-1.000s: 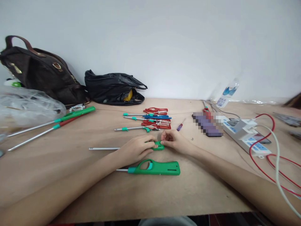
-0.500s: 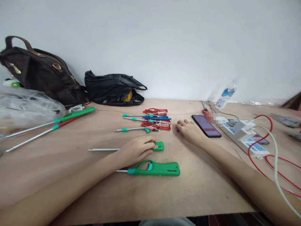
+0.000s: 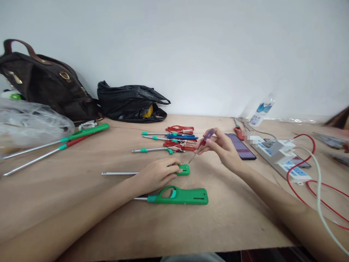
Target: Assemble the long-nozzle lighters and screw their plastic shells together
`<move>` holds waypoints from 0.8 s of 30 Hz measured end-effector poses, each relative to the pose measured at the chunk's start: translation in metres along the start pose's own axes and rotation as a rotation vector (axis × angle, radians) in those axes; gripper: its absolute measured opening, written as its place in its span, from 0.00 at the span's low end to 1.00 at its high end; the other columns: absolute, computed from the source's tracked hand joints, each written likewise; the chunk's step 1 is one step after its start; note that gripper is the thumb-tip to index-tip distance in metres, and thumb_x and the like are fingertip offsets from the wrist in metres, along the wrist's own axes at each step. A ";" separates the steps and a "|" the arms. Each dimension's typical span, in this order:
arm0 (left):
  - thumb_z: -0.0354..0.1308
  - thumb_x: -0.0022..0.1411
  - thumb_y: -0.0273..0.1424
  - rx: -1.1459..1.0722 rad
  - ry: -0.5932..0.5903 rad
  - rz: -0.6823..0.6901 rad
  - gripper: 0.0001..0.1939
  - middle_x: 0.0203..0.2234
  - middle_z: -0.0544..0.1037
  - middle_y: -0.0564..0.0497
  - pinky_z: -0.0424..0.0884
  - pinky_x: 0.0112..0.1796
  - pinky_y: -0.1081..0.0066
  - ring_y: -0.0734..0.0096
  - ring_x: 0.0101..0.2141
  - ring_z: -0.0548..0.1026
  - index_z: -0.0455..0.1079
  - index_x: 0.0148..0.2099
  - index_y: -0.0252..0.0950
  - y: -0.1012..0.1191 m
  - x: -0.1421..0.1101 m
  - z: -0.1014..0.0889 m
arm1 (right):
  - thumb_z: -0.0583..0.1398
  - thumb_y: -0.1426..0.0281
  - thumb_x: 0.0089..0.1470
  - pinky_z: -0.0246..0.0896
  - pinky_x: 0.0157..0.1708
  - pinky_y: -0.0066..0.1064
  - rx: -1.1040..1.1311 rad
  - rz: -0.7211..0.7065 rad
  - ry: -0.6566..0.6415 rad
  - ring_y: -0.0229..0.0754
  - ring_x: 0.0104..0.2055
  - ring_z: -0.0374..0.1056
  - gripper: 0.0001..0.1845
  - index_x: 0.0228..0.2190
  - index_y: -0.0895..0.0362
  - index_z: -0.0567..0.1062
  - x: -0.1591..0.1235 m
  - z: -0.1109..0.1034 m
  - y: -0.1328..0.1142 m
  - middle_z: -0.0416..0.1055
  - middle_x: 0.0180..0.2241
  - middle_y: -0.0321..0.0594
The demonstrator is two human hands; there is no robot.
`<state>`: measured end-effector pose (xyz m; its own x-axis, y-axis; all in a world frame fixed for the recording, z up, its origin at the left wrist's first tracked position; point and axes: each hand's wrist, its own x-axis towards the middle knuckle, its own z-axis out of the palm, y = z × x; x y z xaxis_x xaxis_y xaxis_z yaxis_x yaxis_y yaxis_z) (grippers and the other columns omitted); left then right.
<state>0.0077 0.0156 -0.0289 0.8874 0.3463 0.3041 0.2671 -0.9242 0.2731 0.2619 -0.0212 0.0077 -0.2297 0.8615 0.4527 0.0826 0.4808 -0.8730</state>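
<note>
head view: from here i'd say steady work wants the thin, purple-handled metal screwdriver stood more upright and the silver-tubed green plastic lighter, lying on the brown tabletop, pinned firmly. the right hand, angled inward, pinches the tilted handle, tip near the lighter's end; the left hand, palm down, clasps the lighter under bent fingers.
</note>
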 end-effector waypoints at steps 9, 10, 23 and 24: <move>0.48 0.68 0.27 -0.007 0.012 0.017 0.09 0.46 0.72 0.46 0.68 0.44 0.68 0.65 0.44 0.71 0.70 0.44 0.36 0.000 0.001 -0.001 | 0.55 0.59 0.61 0.71 0.36 0.36 0.022 0.061 -0.041 0.41 0.35 0.73 0.13 0.39 0.56 0.63 -0.002 0.013 0.001 0.74 0.33 0.42; 0.48 0.68 0.27 -0.007 0.010 0.017 0.09 0.46 0.72 0.46 0.68 0.44 0.69 0.65 0.44 0.71 0.70 0.44 0.36 0.000 0.001 0.000 | 0.55 0.59 0.62 0.71 0.36 0.36 0.014 0.055 -0.046 0.41 0.36 0.73 0.13 0.38 0.56 0.63 -0.003 0.013 0.001 0.74 0.33 0.42; 0.49 0.67 0.27 0.017 0.012 0.012 0.08 0.46 0.73 0.46 0.68 0.45 0.68 0.65 0.45 0.72 0.70 0.43 0.36 0.002 0.001 -0.002 | 0.53 0.69 0.61 0.57 0.26 0.27 -0.662 -0.116 -0.163 0.36 0.25 0.65 0.13 0.47 0.57 0.61 0.015 0.017 -0.020 0.69 0.25 0.34; 0.49 0.67 0.27 0.023 0.013 0.013 0.09 0.46 0.73 0.46 0.68 0.45 0.67 0.65 0.45 0.72 0.70 0.43 0.36 0.002 0.001 -0.002 | 0.53 0.69 0.60 0.55 0.26 0.27 -0.753 -0.154 -0.180 0.36 0.25 0.63 0.10 0.44 0.57 0.64 0.020 0.018 -0.024 0.68 0.24 0.33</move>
<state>0.0080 0.0142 -0.0262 0.8861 0.3359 0.3192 0.2638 -0.9320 0.2484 0.2381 -0.0182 0.0341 -0.4401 0.7675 0.4661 0.6565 0.6292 -0.4161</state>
